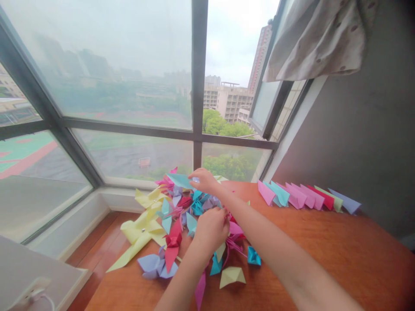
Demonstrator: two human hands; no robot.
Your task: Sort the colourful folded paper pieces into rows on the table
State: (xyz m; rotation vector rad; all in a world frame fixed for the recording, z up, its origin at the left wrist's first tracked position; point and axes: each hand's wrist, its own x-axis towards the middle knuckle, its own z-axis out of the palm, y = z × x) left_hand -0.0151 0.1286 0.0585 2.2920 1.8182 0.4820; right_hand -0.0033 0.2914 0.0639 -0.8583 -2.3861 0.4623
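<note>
Over the far side of a heap of folded paper pieces, my right hand (205, 180) pinches a light blue folded paper (179, 180). My left hand (212, 229) is nearer, low over the heap, with its fingers curled; what they hold, if anything, is hidden behind the hand. Around the hands lie a yellow paper pinwheel (142, 231), a red folded paper piece (173, 242), a lavender paper piece (158, 264) and a blue paper piece (197, 203). Closer to me are a pale yellow folded paper (232, 276) and a small bright blue paper box shape (253, 256).
On the right of the wooden table (301, 255), a row of folded papers, with a pink one (266, 193) at its left end, stands along the wall. Windows rise behind the table, one pane ajar under a hanging cloth (320, 43). A power socket (32, 293) sits lower left.
</note>
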